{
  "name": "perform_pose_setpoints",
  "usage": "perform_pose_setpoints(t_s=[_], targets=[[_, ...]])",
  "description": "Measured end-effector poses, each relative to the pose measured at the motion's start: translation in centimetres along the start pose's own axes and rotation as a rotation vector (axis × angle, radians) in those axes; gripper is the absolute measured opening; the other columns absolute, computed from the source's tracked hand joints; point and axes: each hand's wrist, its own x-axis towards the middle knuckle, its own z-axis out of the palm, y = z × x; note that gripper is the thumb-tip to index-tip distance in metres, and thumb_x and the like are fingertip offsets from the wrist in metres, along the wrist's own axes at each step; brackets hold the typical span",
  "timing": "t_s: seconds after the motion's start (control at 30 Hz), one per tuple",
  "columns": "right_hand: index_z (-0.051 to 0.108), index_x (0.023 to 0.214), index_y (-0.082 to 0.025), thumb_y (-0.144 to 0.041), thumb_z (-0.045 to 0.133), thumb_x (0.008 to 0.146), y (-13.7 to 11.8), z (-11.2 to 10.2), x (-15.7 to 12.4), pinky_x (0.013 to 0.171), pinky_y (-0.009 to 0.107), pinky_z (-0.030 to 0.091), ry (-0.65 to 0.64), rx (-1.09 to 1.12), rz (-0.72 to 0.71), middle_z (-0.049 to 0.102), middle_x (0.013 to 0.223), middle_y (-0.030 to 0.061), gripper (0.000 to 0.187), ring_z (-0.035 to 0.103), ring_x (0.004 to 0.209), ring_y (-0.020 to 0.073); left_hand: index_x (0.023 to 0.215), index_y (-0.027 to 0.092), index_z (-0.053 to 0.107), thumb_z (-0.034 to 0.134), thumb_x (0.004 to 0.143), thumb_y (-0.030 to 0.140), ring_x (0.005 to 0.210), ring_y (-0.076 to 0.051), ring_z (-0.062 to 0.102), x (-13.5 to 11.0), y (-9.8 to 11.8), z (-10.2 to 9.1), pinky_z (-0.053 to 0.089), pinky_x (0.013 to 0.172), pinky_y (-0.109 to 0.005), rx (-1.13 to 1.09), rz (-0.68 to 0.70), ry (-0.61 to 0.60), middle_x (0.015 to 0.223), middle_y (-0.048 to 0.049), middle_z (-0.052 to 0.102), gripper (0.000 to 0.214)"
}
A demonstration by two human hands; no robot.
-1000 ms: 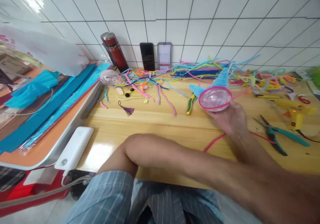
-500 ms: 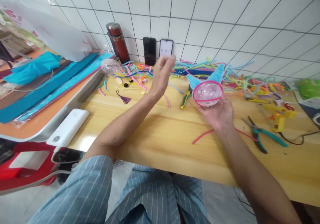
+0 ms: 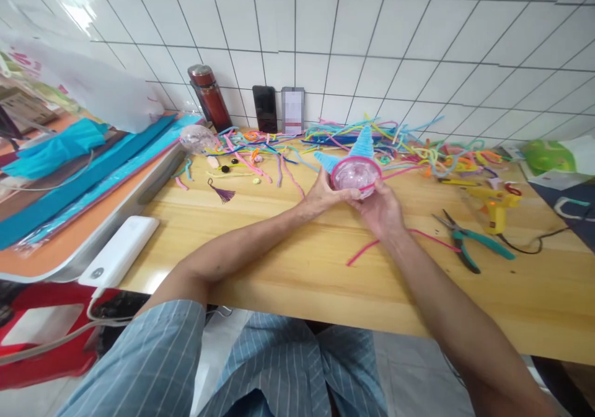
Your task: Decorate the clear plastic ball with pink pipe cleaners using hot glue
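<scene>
The clear bowl (image 3: 356, 174) with a pink rim is in the middle of the scene, held over the wooden table (image 3: 279, 262). Half a second ago, only the right hand (image 3: 382, 211) was holding it, and the left hand (image 3: 321, 195) was raised in front of the phones. Now the left hand has come to the bowl, so both hands are gripping it, one on the left side and one on the right. In my judgement, this makes the piece steadier for the work.

I count one bowl in the hands, with two blue cones (image 3: 361, 143) at its far side. On the table near the right wrist there is one loose pink strand (image 3: 360, 254). To the right are one pair of pliers (image 3: 469, 240) and one yellow glue gun (image 3: 495, 209). To the left are one purple tassel (image 3: 223, 191) and two black beads (image 3: 225, 169). Farther back stand two phones (image 3: 264, 108) and one red flask (image 3: 210, 101). The coloured strands (image 3: 441, 157) along the far edge are too tangled to count.
</scene>
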Motion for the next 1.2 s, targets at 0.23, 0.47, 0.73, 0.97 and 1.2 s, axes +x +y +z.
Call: perform_pose_setpoints(t_s=[0.23,0.47,0.73,0.97,1.2], targets=[[0.081,0.1,-0.033,-0.065,0.11,0.07,-0.1,0.1,0.0,0.084,0.033,0.071,0.035,-0.171,-0.077,0.088,0.107,-0.0041,0.053,0.079,0.098,0.0196,0.14,0.024,0.063,0.111,0.053,0.084,0.125,-0.03,0.073,-0.3,-0.3,0.1,0.061,0.118,-0.047,-0.052,0.02,0.042,0.134,-0.0105,0.075,0.116],[0.08,0.115,-0.036,-0.073,0.105,0.073,-0.2,-0.7,0.4,0.095,0.041,0.07,0.02,-0.293,-0.085,0.088,0.12,-0.0012,0.061,0.081,0.114,0.0255,0.134,0.023,0.065,0.11,0.054,0.083,0.124,-0.03,0.074,-0.2,-0.2,-0.2,0.062,0.114,-0.044,-0.049,-0.009,0.039,0.134,-0.0119,0.076,0.109],[0.078,0.115,-0.036,-0.071,0.101,0.08,-0.4,-1.0,0.5,0.105,0.046,0.069,-0.029,-0.33,-0.06,0.087,0.126,0.0004,0.055,0.08,0.125,0.0284,0.13,0.022,0.066,0.111,0.052,0.081,0.127,-0.032,0.075,-0.1,-0.5,-0.4,0.063,0.114,-0.045,-0.025,-0.018,0.042,0.133,-0.0127,0.078,0.108],[0.079,0.113,-0.036,-0.068,0.103,0.078,-0.5,0.0,-0.1,0.105,0.047,0.073,-0.078,-0.189,0.016,0.088,0.128,-0.0003,0.053,0.08,0.126,0.0283,0.128,0.022,0.064,0.111,0.052,0.082,0.131,-0.034,0.075,-0.2,-0.3,-0.4,0.062,0.12,-0.049,-0.017,-0.031,0.035,0.135,-0.0136,0.077,0.108],[0.081,0.115,-0.033,-0.064,0.102,0.077,-2.0,0.0,-0.1,0.111,0.057,0.074,-0.055,-0.131,0.016,0.088,0.137,0.0037,0.053,0.077,0.14,0.0359,0.128,0.027,0.064,0.102,0.048,0.097,0.151,-0.038,0.069,0.5,-0.6,-0.5,0.057,0.127,-0.05,-0.076,-0.056,-0.066,0.144,-0.0142,0.079,0.113]])
